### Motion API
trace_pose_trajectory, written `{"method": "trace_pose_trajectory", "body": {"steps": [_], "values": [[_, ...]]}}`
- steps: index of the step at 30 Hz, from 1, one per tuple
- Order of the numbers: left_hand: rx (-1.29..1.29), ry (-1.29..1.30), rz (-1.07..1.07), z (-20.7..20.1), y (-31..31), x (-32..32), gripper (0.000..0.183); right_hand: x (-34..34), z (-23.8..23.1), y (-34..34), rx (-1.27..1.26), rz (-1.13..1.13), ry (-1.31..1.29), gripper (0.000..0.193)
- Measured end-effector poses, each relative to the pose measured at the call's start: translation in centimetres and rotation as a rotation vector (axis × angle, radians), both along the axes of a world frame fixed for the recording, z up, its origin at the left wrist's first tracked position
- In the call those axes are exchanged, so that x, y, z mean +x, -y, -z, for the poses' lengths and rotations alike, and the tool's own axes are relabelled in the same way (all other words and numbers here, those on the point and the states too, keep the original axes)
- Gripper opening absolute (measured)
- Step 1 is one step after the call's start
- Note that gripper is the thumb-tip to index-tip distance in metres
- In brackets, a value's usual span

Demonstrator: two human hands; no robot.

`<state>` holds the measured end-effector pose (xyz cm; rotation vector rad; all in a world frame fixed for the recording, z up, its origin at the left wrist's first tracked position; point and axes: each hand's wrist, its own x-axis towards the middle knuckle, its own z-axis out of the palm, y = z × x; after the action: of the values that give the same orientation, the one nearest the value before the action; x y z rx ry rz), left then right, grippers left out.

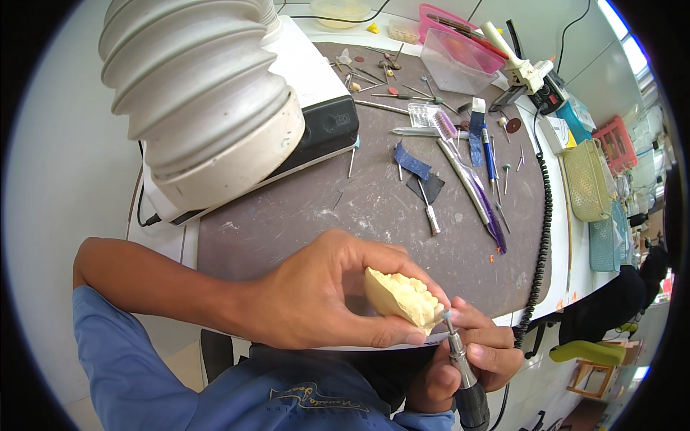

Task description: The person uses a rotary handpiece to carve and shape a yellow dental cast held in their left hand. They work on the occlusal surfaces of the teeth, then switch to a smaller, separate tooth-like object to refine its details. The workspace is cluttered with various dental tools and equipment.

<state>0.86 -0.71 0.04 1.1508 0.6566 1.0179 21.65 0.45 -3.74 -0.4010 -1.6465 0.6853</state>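
Observation:
My left hand (316, 291) is closed around a pale yellow dental cast (399, 298), thumb along its near side and fingers behind it. The row of moulded teeth faces up and to the right. In my right hand (489, 345) is a dental handpiece (462, 366) with a metal nose and a black body, gripped like a pen. Its small grey-blue burr tip (446, 314) is at the right end of the cast, touching or very close to it. My right fingertips are near that end too. Both hands are at the near edge of the bench.
A ribbed suction hose (201, 79) and a white-and-black box (320, 122) stand at the left. Burrs and discs (388, 65), a purple toothbrush (492, 226) and blue abrasive strips (412, 159) lie on the brown mat (302, 208). A coiled black cord (545, 237) runs down the right.

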Motion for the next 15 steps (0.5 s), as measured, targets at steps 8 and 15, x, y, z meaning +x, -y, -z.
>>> {"method": "trace_pose_trajectory", "body": {"steps": [8, 15], "values": [[0.001, -0.018, 0.004, -0.01, -0.04, -0.07, 0.035, -0.06, -0.05, 0.01, 0.011, 0.017, 0.01, 0.036], [0.0, -0.004, 0.001, 0.01, -0.02, -0.02, 0.035, -0.13, 0.09, -0.04, 0.022, 0.026, 0.002, 0.036]]}}
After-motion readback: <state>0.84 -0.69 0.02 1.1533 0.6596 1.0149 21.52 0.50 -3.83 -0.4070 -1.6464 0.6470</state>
